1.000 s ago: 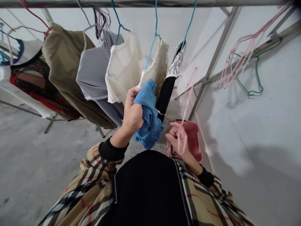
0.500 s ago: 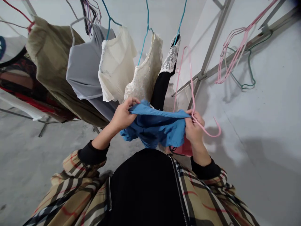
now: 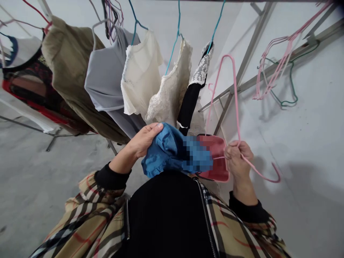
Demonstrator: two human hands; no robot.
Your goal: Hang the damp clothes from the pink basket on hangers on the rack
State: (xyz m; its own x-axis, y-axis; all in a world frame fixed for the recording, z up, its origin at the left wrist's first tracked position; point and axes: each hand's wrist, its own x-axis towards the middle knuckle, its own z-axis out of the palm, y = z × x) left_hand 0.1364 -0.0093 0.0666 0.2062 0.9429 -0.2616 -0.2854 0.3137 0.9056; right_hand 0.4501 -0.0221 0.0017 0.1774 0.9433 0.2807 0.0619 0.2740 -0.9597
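Note:
My left hand is closed on the upper edge of a blue garment, which hangs bunched in front of my waist. Part of this garment is blurred out by blocks, so its exact kind is hard to make out. To the right, my right hand is closed round a pink wire hanger. The hanger is tilted, its hook pointing out to the lower right and its long loop reaching up. The garment's right end hangs apart from my right hand.
Clothes hang in a row ahead: a cream lace top, a black garment with white lace, a grey one and an olive one. A pink basket stands below. Pink hangers hang from a metal rack at right.
My right hand has let go of the blue garment and moved right and down with the pink hanger. The garment, once stretched between both hands, now sags from my left hand.

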